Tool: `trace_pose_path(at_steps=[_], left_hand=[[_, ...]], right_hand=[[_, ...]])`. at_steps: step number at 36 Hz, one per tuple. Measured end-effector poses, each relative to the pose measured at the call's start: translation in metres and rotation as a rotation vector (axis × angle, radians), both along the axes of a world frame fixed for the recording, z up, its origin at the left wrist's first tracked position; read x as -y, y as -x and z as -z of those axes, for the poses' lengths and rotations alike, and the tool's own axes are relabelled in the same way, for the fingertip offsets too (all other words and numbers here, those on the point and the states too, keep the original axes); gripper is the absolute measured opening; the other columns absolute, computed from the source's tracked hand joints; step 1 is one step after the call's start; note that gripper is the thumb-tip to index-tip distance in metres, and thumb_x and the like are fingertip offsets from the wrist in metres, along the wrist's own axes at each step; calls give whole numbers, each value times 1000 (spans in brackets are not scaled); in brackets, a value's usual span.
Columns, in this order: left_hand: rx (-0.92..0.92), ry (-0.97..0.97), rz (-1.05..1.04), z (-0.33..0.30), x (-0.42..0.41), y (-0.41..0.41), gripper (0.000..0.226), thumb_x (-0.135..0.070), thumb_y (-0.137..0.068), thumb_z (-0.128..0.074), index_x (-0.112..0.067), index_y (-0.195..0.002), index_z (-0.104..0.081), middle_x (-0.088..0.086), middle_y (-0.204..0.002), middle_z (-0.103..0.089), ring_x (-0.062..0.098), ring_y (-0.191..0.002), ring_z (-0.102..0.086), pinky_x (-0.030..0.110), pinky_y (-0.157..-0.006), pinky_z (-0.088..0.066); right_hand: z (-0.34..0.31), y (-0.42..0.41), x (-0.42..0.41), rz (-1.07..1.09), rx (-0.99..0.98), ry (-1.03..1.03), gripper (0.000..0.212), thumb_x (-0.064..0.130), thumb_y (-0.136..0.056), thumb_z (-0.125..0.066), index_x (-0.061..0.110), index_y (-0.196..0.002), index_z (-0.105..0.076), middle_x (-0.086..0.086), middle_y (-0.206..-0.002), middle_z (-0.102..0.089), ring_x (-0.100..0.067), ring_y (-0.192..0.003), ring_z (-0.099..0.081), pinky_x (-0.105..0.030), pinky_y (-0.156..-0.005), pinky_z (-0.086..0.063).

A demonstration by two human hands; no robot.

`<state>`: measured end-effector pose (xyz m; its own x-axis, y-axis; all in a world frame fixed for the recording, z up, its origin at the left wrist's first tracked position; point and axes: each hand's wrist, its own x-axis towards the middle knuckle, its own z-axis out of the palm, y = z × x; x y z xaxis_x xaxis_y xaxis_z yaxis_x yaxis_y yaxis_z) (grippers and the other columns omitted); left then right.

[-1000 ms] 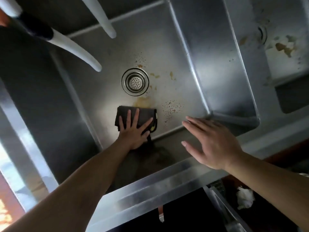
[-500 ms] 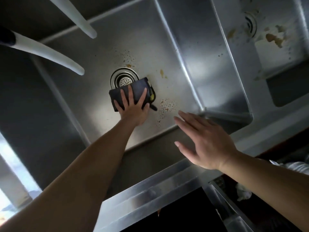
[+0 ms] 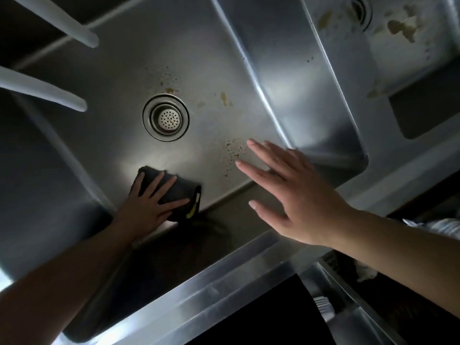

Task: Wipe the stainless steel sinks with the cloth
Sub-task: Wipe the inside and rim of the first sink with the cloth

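**A:** Head view: where does the work lie, taking the drain as reference?

**B:** The near sink carries the drain at mid-floor. A second sink, soiled with tan residue, sits well to the right of the drain, beyond the dividing wall. The cloth, dark and folded, lies flat on the floor below the drain, close to the near wall. Its long axis runs roughly parallel to that wall.

**A:** Grip status?

**B:** The left hand presses the cloth flat, fingers spread and straight, not curled around it. The right hand hovers with straight fingers, holding nothing.

**A:** Which relation governs the coming stroke?

**B:** The brown specks lie right of and below the drain, up and to the right of the cloth. The yellow spots lie right of the drain, slightly above it. In my judgement, the next stroke should travel rightward from the cloth; the left hand is the one engaged.
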<state>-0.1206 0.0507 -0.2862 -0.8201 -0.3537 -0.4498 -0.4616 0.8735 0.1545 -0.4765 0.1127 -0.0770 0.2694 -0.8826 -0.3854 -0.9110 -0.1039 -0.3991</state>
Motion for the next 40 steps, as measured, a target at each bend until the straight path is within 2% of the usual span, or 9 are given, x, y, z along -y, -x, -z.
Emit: trace_pose_path(at_steps=[4, 8, 14, 16, 21, 27, 32, 36, 40], left_hand=[[-19, 38, 5, 1, -2, 8, 51, -49, -94, -38, -48, -145, -41, 14, -160, -31, 44, -146, -26, 73, -111, -15], [-51, 30, -22, -1, -8, 36, 52, -51, -94, -38, -50, -146, -38, 13, -161, -27, 42, -148, -22, 71, -112, -14], [-65, -54, -125, 3, -8, 132, 58, -52, -93, -46, -50, -149, -31, 11, -163, -22, 41, -150, -15, 70, -114, -7], [-54, -83, -163, 5, -4, 165, 58, -54, -95, -40, -53, -150, -23, 9, -165, -15, 39, -151, -9, 70, -114, -5], [32, -105, -312, 9, 23, 236, 54, -58, -101, -14, -57, -147, 16, 1, -164, 23, 31, -149, 23, 68, -111, 15], [-2, -95, -574, 6, 77, 269, 54, -60, -100, -16, -58, -147, 11, 2, -166, 12, 32, -152, 12, 67, -113, 13], [84, -85, -771, 1, 163, 278, 55, -57, -100, -15, -57, -147, 13, 3, -164, 20, 33, -150, 18, 67, -113, 13], [145, -107, -807, -1, 200, 280, 56, -57, -99, -15, -58, -146, 16, 2, -163, 25, 32, -150, 21, 68, -113, 12], [126, -101, -786, -4, 187, 280, 58, -55, -100, -18, -54, -148, 16, 5, -163, 25, 33, -149, 22, 67, -113, 13]], right_hand=[[-13, 24, 10, 66, -64, 175, 58, 36, -94, -55, 21, -149, -45, -9, -164, -24, -31, -152, -21, -59, -116, -23], [-17, 52, 7, 184, -255, 299, 58, 36, -92, -56, 22, -147, -48, -9, -163, -27, -34, -151, -20, -64, -114, -19], [1, 51, -8, 224, -369, 237, 64, 50, -93, -48, 29, -153, -38, -9, -166, -18, -40, -153, -8, -68, -114, -11], [6, 46, -6, 221, -404, 210, 66, 53, -92, -47, 31, -153, -37, -7, -166, -17, -42, -152, -5, -71, -113, -11], [6, 46, -1, 241, -400, 201, 64, 51, -88, -53, 27, -146, -49, -6, -165, -23, -42, -152, -7, -72, -111, -12], [7, 46, -2, 253, -382, 228, 60, 46, -85, -58, 24, -140, -57, -5, -162, -32, -41, -152, -11, -73, -111, -12], [7, 45, -1, 271, -383, 273, 59, 40, -81, -59, 22, -137, -61, -4, -160, -36, -40, -151, -18, -72, -111, -16], [7, 45, -1, 274, -396, 276, 61, 40, -80, -59, 22, -139, -59, -4, -160, -34, -39, -151, -17, -72, -111, -15], [6, 45, -1, 264, -403, 257, 63, 40, -81, -58, 24, -142, -56, -3, -161, -32, -39, -152, -14, -72, -112, -14]])
